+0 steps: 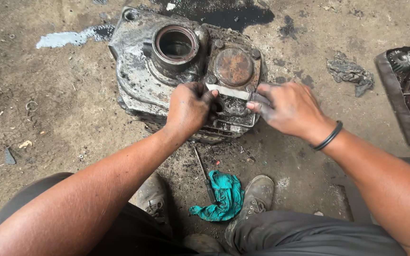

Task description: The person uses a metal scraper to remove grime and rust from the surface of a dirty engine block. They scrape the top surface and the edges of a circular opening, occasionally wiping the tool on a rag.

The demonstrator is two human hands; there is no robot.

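Both hands pinch one flat metal strip (228, 91), likely a scraper blade or file, left hand (189, 106) closed on its near end, right hand (285, 108) gripping the far end, so it lies flat across the greasy engine casing (138, 71) just under the rusty round cap (234, 67). The casing sits on an oil-stained dirt floor (62, 118); a teal rag (219, 196) and screwdriver (204, 170) lie between the boots, and a parts tray (395, 90) is at right.

On the dirt floor (48, 109), the left hand (188, 108) and right hand (288, 108) grip the two ends of a flat metal strip (228, 91) across a greasy engine casing (167, 80), a teal rag (221, 198) lying between the boots.
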